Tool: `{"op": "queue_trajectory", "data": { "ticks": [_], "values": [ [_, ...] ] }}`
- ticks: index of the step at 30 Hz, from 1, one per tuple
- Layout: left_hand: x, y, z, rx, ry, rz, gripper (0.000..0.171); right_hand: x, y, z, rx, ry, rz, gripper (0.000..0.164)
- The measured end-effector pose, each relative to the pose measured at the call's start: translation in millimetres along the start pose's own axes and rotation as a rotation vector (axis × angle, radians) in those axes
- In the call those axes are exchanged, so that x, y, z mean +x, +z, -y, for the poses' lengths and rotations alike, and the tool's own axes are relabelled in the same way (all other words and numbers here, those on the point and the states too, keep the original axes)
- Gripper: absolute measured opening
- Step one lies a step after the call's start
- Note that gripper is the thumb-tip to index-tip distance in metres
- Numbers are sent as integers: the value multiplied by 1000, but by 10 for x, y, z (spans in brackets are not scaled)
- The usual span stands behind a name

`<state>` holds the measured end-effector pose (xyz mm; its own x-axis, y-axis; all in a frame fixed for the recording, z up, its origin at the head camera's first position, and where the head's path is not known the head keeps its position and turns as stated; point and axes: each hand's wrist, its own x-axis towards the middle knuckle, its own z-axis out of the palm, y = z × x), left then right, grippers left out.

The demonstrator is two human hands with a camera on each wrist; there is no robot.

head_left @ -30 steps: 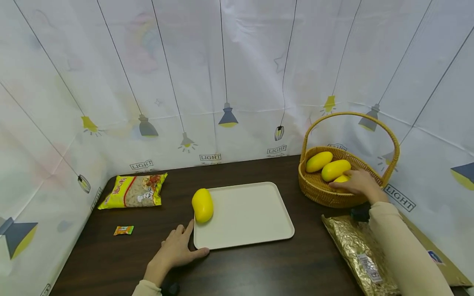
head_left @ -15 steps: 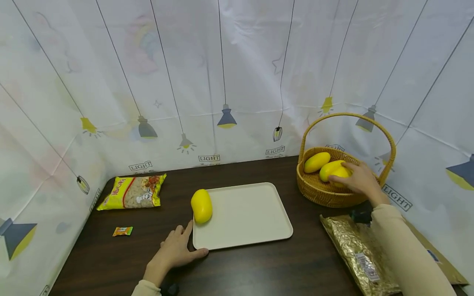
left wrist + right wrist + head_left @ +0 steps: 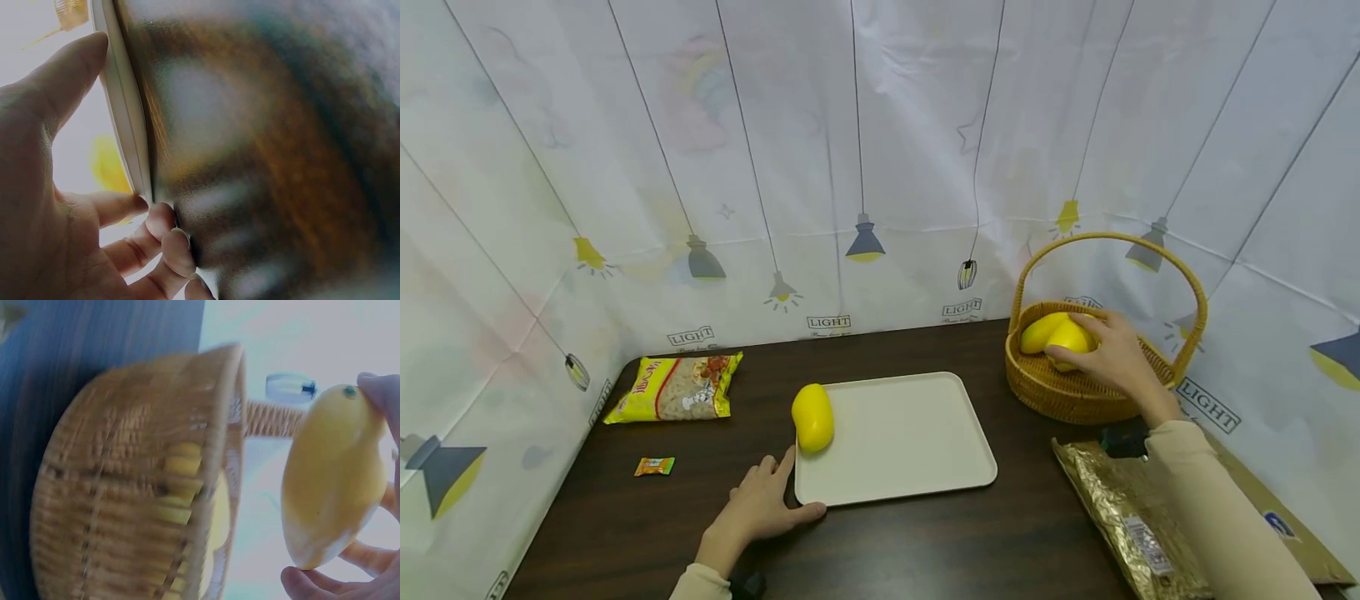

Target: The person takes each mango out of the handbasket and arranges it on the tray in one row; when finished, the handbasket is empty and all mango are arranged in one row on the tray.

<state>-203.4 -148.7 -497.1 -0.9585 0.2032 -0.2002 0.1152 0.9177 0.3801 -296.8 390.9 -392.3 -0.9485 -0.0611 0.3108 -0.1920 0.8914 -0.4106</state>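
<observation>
My right hand (image 3: 1116,357) grips a yellow mango (image 3: 334,481) between thumb and fingers, raised at the rim of the wicker basket (image 3: 1067,406). Another mango (image 3: 1036,335) lies inside, partly behind the held one; more yellow shows through the weave in the right wrist view. With thumb and fingers spread, my left hand (image 3: 760,500) touches the near left corner of a cream tray (image 3: 902,442). In the left wrist view its thumb (image 3: 84,56) lies along the tray's edge. One mango (image 3: 812,418) rests across the tray's left edge.
A yellow snack bag (image 3: 676,388) lies at the back left, with a small orange candy packet (image 3: 655,466) in front of it. Below my right forearm lies a gold foil bag (image 3: 1108,492). The basket's tall handle (image 3: 1108,237) arches over it. Printed cloth (image 3: 910,167) closes off the back and sides.
My right hand has taken hold of the nearest mango in the basket and lifted it up and slightly left. The left hand has stayed at the tray corner.
</observation>
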Motion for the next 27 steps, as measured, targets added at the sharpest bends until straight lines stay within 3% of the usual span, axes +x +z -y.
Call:
{"op": "queue_trajectory", "data": {
  "ticks": [6,11,27],
  "values": [
    [-8,20,12,-6,-6,0,110,10,116,311,57,-93,-60,75],
    [11,23,14,-4,-6,-6,110,31,321,543,83,-178,-63,72],
    [7,1,12,-14,5,-15,109,66,1088,1086,128,-223,208,72]
  ]
}}
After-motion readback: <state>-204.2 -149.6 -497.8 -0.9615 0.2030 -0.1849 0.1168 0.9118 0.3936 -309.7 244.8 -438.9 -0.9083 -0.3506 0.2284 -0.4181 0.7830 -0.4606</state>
